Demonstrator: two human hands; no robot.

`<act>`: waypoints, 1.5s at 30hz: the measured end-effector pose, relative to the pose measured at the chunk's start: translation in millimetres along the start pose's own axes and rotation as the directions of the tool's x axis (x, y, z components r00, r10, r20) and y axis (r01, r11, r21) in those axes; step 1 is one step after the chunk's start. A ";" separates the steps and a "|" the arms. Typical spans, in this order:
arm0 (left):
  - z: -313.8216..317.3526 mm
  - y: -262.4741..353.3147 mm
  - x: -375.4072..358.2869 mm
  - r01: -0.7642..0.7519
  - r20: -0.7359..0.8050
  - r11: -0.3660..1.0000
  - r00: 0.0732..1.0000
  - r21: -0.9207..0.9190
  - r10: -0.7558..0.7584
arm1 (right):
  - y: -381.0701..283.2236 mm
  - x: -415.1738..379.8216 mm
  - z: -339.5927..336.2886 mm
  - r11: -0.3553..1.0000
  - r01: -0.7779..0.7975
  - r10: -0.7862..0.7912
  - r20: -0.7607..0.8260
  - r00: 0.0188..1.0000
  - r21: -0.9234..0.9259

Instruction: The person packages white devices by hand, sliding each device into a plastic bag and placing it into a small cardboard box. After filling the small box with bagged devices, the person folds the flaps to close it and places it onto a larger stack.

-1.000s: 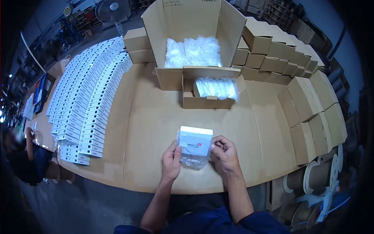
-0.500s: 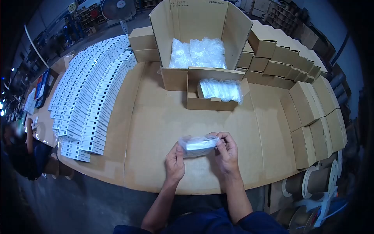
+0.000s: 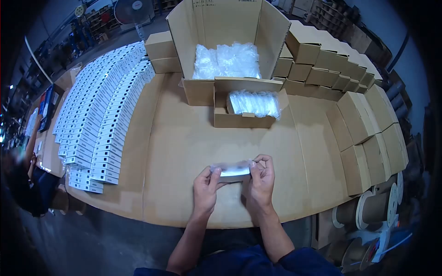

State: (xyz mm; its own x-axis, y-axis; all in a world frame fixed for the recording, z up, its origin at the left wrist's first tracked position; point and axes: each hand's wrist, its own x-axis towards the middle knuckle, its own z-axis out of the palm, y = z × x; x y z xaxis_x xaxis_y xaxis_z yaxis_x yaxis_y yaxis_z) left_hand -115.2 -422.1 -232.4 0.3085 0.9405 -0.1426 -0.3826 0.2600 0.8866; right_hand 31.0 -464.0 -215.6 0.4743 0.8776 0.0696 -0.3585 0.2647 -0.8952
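A white box in a clear plastic bag (image 3: 235, 171) is held out level over the front of the cardboard-covered table. My left hand (image 3: 206, 187) grips its left end, the thumb lying on top. At the right end, my right hand (image 3: 261, 179) pinches the bag between thumb and fingers. Beyond them stands an open small carton (image 3: 244, 121) with a row of bagged packets (image 3: 254, 105) inside. Behind that, a tall open carton (image 3: 199, 92) holds clear plastic bags (image 3: 226, 60).
Long stacked rows of small white boxes (image 3: 99, 115) fill the left side. Brown cartons (image 3: 366, 138) are piled along the right and back right. Another person (image 3: 27, 179) is at the far left edge. Cable spools (image 3: 368, 214) stand below the table at right.
Both hands have drawn closer together on the bagged box, and its top face has tipped. The view has shifted slightly, and the other person's arm at left now reaches forward.
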 end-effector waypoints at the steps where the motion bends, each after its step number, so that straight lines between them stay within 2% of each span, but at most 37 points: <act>1: 0.1 0.4 1.3 0.005 -0.026 1.000 1.000 0.018 -0.004 | -0.9 0.2 -0.3 0.999 0.039 -0.039 0.004 0.999 0.033; 3: 1.7 7.5 3.7 0.004 -0.056 1.000 0.998 -0.009 -0.005 | -4.1 2.6 -1.7 0.988 0.116 -0.118 0.013 0.993 0.098; 6: -2.3 13.4 6.3 0.006 -0.051 0.999 0.999 -0.045 -0.008 | -18.0 9.9 -19.5 0.932 0.291 -0.192 0.388 0.901 -0.215; 7: -4.2 11.8 8.0 0.005 -0.037 0.999 0.999 -0.050 -0.007 | -26.6 7.8 -16.9 0.953 0.186 -0.079 0.397 0.914 -0.239; 10: -4.4 10.9 9.4 0.008 -0.016 0.999 1.000 -0.050 -0.009 | -33.3 16.9 -19.6 0.793 0.286 0.026 0.498 0.867 -0.539; 14: -12.6 0.3 11.3 0.012 -0.021 0.992 1.000 -0.128 -0.015 | -37.6 22.2 -16.8 0.776 0.267 0.053 0.481 0.875 -0.571; 15: -13.4 2.3 10.9 0.025 -0.018 0.987 0.999 -0.159 -0.028 | -42.2 21.3 -13.3 0.819 0.204 0.076 0.453 0.889 -0.537; 18: -13.4 10.6 10.9 0.029 0.022 0.990 0.999 -0.141 -0.026 | -41.2 24.2 -18.1 0.759 0.241 0.097 0.471 0.877 -0.605; 21: -8.5 25.4 9.9 -0.018 0.033 0.999 0.999 -0.034 0.019 | -39.1 24.6 -21.9 0.758 0.239 0.079 0.448 0.890 -0.607; 24: -16.1 30.8 9.1 -0.005 0.174 0.999 0.985 -0.043 0.013 | -37.2 26.3 -24.9 0.732 0.224 0.111 0.438 0.892 -0.643; 27: -27.2 35.9 12.3 -0.223 0.409 0.959 0.903 0.175 0.135 | -41.9 32.7 -23.4 0.681 0.405 -0.003 0.551 0.835 -0.611; 30: -34.4 37.5 17.5 -0.127 0.386 0.969 0.922 0.212 0.036 | -51.4 35.7 -16.2 0.529 0.546 -0.046 0.621 0.783 -0.649; 33: -40.2 42.3 30.1 -0.274 0.427 0.875 0.900 0.399 0.088 | -69.0 37.8 1.9 0.406 0.553 0.006 0.607 0.795 -0.728; 36: -41.7 56.6 42.9 -0.282 0.455 0.876 0.887 0.390 0.083 | -66.7 51.1 -0.5 0.439 0.604 0.088 0.701 0.708 -0.665; 37: -44.0 60.8 49.3 -0.332 0.496 0.849 0.863 0.410 0.098 | -66.7 58.6 1.9 0.437 0.664 0.031 0.748 0.663 -0.607; 40: -43.8 59.8 71.0 -0.283 0.447 0.923 0.883 0.259 0.145 | -75.5 74.2 14.3 0.423 0.673 -0.015 0.738 0.675 -0.607; 41: -44.8 62.5 77.4 -0.189 0.435 0.957 0.897 0.220 0.076 | -75.3 80.6 16.2 0.417 0.675 -0.068 0.720 0.691 -0.609; 43: -35.5 76.6 88.7 -0.306 0.342 0.822 0.928 0.480 0.146 | -74.2 93.7 19.6 0.408 0.651 -0.196 0.635 0.747 -0.640; 45: -30.3 86.3 98.7 -0.354 0.314 0.599 0.933 0.718 0.176 | -71.4 106.3 24.0 0.414 0.600 -0.310 0.514 0.800 -0.685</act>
State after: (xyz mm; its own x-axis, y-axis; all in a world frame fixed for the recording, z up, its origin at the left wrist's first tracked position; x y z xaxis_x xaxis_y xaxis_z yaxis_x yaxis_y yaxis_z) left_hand -144.2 -300.2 -183.4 0.4939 0.8546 0.1607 0.2864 -0.3344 0.8978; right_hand 87.7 -380.0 -133.7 0.0774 0.8256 0.5590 0.6870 0.3621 -0.6300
